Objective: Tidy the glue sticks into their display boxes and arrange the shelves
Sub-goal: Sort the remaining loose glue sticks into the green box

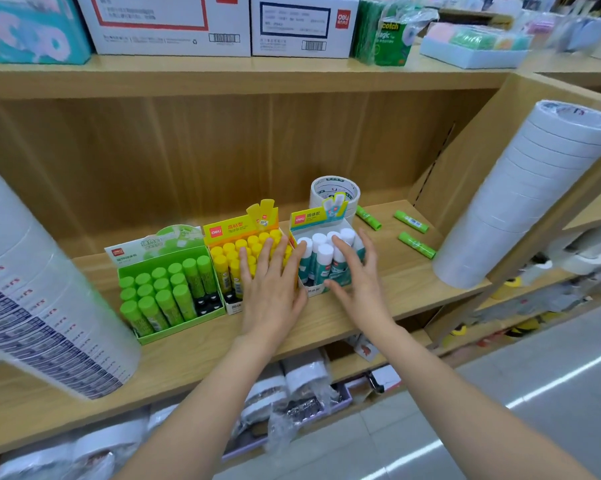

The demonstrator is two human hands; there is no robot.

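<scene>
Right now I'm squaring the boxes: left hand [271, 289] flat on the yellow box [236, 231], right hand [359, 271] spread over the white-capped box [311, 218], neither gripping. Next, I judge, the loose green glue sticks [416, 244] lying far right go into the green box [153, 252], near left on the wooden shelf [413, 282] beside a tape stack [534, 188].
</scene>
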